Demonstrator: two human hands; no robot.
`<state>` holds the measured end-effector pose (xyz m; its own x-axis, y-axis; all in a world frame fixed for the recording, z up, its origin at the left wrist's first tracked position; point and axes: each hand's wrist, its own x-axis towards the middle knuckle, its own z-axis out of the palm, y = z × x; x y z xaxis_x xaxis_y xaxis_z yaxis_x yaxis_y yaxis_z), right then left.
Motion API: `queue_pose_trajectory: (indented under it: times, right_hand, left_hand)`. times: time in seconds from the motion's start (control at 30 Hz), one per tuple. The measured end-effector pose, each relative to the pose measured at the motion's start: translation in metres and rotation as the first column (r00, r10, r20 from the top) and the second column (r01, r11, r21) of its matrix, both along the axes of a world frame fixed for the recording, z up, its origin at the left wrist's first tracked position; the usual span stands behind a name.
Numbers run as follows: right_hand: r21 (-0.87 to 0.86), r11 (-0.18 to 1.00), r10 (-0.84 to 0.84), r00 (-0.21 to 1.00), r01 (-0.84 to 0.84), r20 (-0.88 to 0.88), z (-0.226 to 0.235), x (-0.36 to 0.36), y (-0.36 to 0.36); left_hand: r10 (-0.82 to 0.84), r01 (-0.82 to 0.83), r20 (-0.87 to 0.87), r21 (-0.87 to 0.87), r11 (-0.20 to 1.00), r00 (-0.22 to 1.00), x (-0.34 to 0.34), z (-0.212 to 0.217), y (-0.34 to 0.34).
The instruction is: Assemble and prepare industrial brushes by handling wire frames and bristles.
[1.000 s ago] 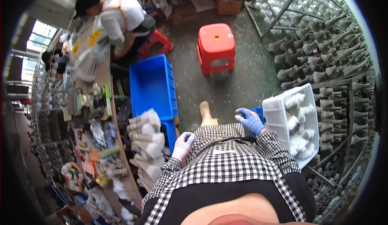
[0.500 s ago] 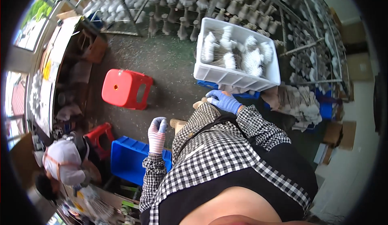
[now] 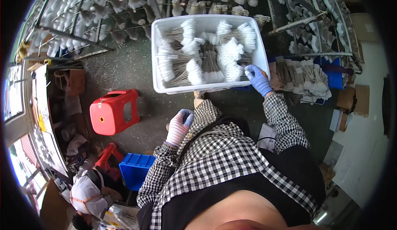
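A grey concrete floor (image 3: 136, 70) runs between racks (image 3: 103, 10) hung with white tufts. The right hand (image 3: 258, 79), in a blue glove, grips the rim of a white bin (image 3: 165, 87) full of white-tipped sticks (image 3: 198, 58). The left hand (image 3: 180, 126), loosely curled and empty, hangs by the waist near a red stool (image 3: 113, 112).

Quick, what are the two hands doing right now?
Left hand: empty, loosely curled, hanging at the side.
Right hand: gripping the rim of the white bin.
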<state>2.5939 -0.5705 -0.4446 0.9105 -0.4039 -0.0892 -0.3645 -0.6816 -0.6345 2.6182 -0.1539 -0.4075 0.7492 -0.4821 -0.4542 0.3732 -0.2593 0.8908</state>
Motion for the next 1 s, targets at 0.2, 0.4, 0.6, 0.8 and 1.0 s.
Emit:
queue_pose_trajectory:
  times: [0.2,0.4,0.6,0.8,1.0]
  right_hand:
    - [0.004,1.000,-0.012,0.985,0.013,-0.175,-0.072,0.063,-0.155]
    - [-0.245,0.956,0.177,0.983,-0.162,0.040,-0.106,0.163,-0.171]
    - [-0.320,0.937,0.138,0.990,-0.142,-0.036,-0.145,0.172,-0.160]
    - [-0.346,0.921,0.178,0.984,-0.176,-0.027,-0.163,0.162,-0.167]
    - [-0.251,0.945,0.184,0.974,-0.212,-0.129,-0.164,0.166,-0.178]
  left_hand:
    - [-0.127,0.124,0.076,0.048,0.991,0.989,0.063,-0.028,-0.132]
    - [-0.407,0.281,0.479,0.314,0.907,0.778,0.170,-0.046,-0.264]
    - [-0.662,0.210,0.523,0.677,0.705,0.537,0.296,-0.132,-0.422]
    - [-0.810,0.223,0.232,0.888,0.402,0.538,0.324,-0.187,-0.497]
    - [-0.801,0.249,0.150,0.903,0.350,0.580,0.330,-0.199,-0.520]
